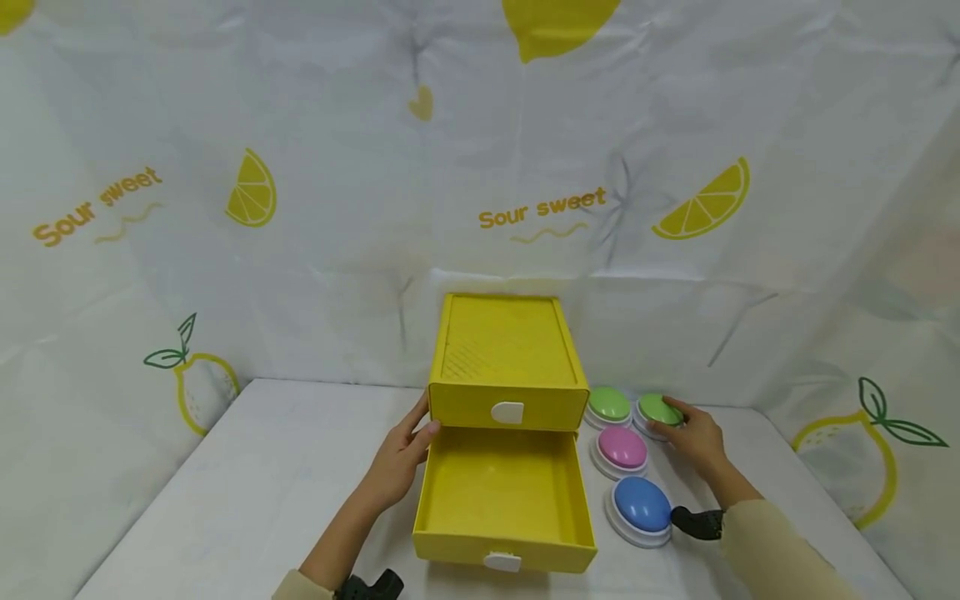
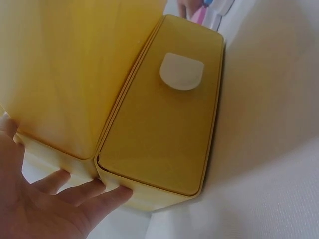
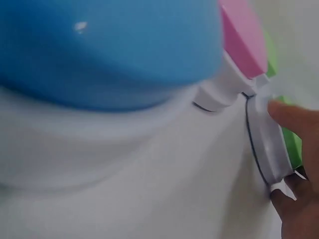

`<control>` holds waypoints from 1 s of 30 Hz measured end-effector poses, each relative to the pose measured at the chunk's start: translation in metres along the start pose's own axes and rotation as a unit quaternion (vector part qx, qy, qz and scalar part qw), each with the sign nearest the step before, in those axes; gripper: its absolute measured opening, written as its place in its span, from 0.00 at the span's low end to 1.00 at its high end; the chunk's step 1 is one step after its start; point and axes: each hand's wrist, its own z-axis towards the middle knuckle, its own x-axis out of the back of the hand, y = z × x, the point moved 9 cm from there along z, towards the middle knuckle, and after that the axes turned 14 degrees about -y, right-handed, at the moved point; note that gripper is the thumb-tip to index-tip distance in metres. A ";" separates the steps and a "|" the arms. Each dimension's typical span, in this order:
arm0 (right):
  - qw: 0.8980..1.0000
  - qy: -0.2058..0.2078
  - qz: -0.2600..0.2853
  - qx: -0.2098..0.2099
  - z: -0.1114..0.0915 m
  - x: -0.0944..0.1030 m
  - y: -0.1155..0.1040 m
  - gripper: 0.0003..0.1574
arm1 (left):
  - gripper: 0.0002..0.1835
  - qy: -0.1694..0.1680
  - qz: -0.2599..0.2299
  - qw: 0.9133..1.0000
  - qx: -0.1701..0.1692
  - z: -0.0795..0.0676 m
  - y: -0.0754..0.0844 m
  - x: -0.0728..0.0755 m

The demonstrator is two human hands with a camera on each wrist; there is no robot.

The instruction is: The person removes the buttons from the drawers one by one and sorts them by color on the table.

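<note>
A yellow two-drawer box [image 1: 498,342] stands against the back, its upper drawer front [image 2: 154,104] closed and its lower drawer [image 1: 498,487] pulled out with nothing inside. My left hand [image 1: 399,458] lies along the box's left side, its extended fingers [image 2: 92,191] touching the side wall. To the right of the box, my right hand [image 1: 693,435] grips the farther-right green push button [image 1: 658,408], with thumb and fingers on opposite sides of its round white base [image 3: 266,139]. Part of its green dome is hidden by the fingers in the head view.
Another green push button [image 1: 609,403] stands between the box and the gripped one. Nearer are a pink push button [image 1: 622,447] and a blue push button [image 1: 642,503], beside the right wrist's camera mount [image 1: 697,523]. A lemon-printed white sheet [image 1: 337,208] hangs behind the white table [image 1: 225,483].
</note>
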 end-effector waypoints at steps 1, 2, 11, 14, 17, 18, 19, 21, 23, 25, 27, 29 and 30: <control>1.000 -0.006 -0.009 0.000 -0.002 0.000 -0.001 0.53 | 0.31 0.001 0.000 1.000 0.001 0.000 0.000 0.000; 1.000 -0.011 -0.017 0.000 -0.004 0.000 -0.003 0.54 | 0.31 0.001 -0.001 1.000 0.001 0.000 0.000 0.000; 0.994 0.042 -0.023 0.099 -0.046 0.017 -0.045 0.49 | 0.31 -0.003 -0.002 1.000 -0.003 0.000 0.003 -0.001; 0.988 0.068 -0.001 0.137 -0.067 0.022 -0.065 0.44 | 0.32 -0.002 -0.004 1.000 -0.004 -0.001 0.004 0.000; 0.986 0.086 0.020 0.141 -0.090 0.022 -0.081 0.40 | 0.31 0.002 0.000 1.000 0.000 -0.002 0.004 0.001; 0.986 0.087 0.032 0.138 -0.099 0.021 -0.086 0.39 | 0.31 0.003 -0.001 1.000 0.001 -0.002 0.004 0.001; 0.986 0.090 0.039 0.134 -0.108 0.020 -0.090 0.38 | 0.31 0.004 -0.001 1.000 0.002 -0.002 0.004 0.001; 0.987 0.098 0.049 0.121 -0.126 0.015 -0.099 0.35 | 0.31 0.005 -0.002 1.000 0.002 -0.002 0.003 0.001; 0.987 0.108 0.056 0.108 -0.146 0.008 -0.106 0.33 | 0.31 0.003 -0.006 1.000 0.003 -0.002 0.002 0.000; 0.987 0.117 0.059 0.092 -0.165 0.000 -0.112 0.30 | 0.31 0.002 -0.007 1.000 0.003 -0.002 0.002 -0.001; 0.986 0.125 0.073 0.076 -0.183 -0.009 -0.118 0.26 | 0.31 0.002 -0.006 1.000 0.003 -0.002 0.002 -0.001; 0.983 0.131 0.104 0.072 -0.201 -0.020 -0.127 0.21 | 0.31 0.005 -0.004 1.000 0.003 -0.002 0.003 0.000; 0.980 0.135 0.122 0.076 -0.209 -0.025 -0.133 0.17 | 0.31 0.008 -0.003 1.000 0.003 -0.003 0.003 0.001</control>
